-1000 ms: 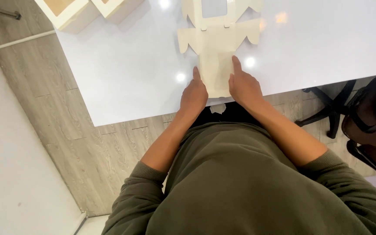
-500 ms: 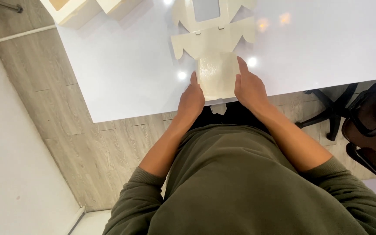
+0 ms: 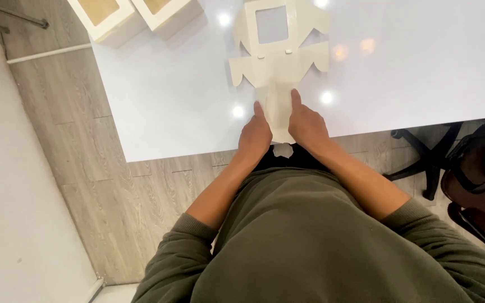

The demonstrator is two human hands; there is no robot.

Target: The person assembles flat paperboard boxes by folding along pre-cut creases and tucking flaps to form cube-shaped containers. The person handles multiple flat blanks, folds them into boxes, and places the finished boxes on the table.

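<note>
i see my left hand (image 3: 255, 134) and right hand (image 3: 308, 124) pressed flat on the near end of an unfolded cream cardboard box blank (image 3: 279, 67), which lies flat on the white table (image 3: 158, 95) at its near edge. the blank's narrow near panel sits between the two hands, each index finger stretched along one side of it, fingers together and gripping nothing. two assembled window boxes (image 3: 136, 15) stand well apart at the table's far left corner.

Office — white table (image 3: 422, 84), wheeled chairs (image 3: 467, 168), wood floor (image 3: 68, 146)
</note>
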